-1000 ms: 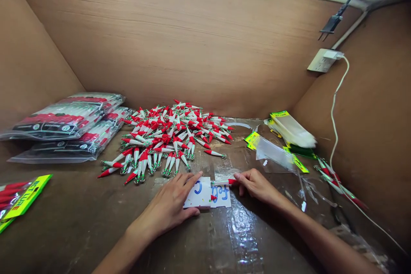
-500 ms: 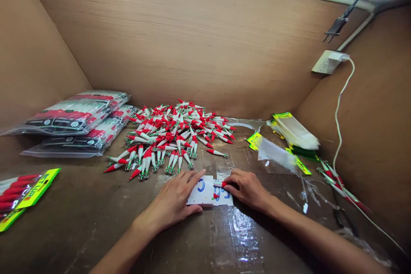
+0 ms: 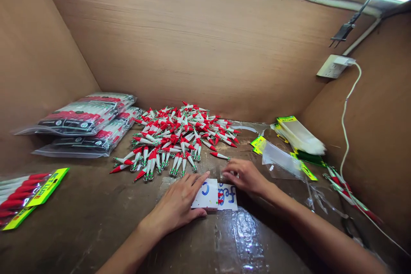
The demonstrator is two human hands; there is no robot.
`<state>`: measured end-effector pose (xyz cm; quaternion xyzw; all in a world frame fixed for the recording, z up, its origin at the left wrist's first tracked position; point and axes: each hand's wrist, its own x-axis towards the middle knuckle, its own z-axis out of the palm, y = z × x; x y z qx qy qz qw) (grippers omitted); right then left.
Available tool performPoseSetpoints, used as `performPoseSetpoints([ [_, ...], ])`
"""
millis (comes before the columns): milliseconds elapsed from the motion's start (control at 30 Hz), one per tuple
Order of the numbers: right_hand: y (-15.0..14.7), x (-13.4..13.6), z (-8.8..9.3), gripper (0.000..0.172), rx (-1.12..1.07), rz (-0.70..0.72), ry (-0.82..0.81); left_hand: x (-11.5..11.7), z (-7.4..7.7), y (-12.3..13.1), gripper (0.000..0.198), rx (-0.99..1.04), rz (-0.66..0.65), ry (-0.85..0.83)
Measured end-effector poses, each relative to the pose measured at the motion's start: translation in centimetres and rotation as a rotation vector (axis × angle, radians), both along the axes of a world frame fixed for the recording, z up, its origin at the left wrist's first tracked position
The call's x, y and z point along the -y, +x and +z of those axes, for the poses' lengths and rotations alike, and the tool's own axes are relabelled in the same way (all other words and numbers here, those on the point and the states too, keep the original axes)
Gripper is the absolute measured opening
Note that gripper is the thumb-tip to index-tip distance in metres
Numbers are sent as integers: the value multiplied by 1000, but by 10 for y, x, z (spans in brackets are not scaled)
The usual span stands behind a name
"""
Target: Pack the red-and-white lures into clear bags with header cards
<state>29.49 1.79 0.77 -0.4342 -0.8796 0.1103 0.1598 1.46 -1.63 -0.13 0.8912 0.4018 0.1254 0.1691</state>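
Steadying the white box (image 3: 207,197), it seems, the left hand (image 3: 180,200) lies over it, thumb wide, leaving red tips (image 3: 220,198) exposed at its end. The right hand (image 3: 246,176), pinch unclosed, hovers near a loose lure (image 3: 220,156).

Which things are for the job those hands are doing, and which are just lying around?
Probably the job:
white holder with blue writing, left hand on it
red tips showing at its edge
heap of red-and-white lures

Probably just there:
hanging black plug
white cable
wall outlet
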Motion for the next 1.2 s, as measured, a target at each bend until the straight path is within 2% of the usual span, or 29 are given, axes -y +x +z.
performPoseSetpoints([
  [100,-17,-30,8,20,108,-226,75,0,0,0,94,-9,-1,0],
  [233,-40,-53,6,19,144,-269,56,0,1,-1,94,-11,6,0],
  [300,-39,-55,8,27,110,-263,71,0,1,-1,96,-10,5,-4],
  [367,-28,-52,11,41,-80,-226,10,0,1,-1,97,-16,4,-10],
  [433,-10,-46,13,50,-438,-151,-177,0,2,-1,97,-26,8,-19],
  [500,6,-37,11,43,-796,-97,-407,1,3,-1,96,-35,16,-28],
  [600,22,-19,-1,32,-994,-145,-566,2,3,0,95,-35,22,-39],
  [800,27,6,-21,33,-1027,-261,-521,0,0,-1,97,-20,15,-24],
  [867,26,8,-23,30,-1066,-297,-567,-1,-1,-1,98,-19,12,-15],
  [967,26,8,-26,40,-1069,-346,-643,-1,-1,-1,97,-17,12,-7],
  [1100,39,3,-27,51,-940,-371,-681,-2,1,1,97,-24,8,-20],
  [1200,55,-1,-24,48,-750,-310,-741,-2,3,2,98,-37,11,-32],
])
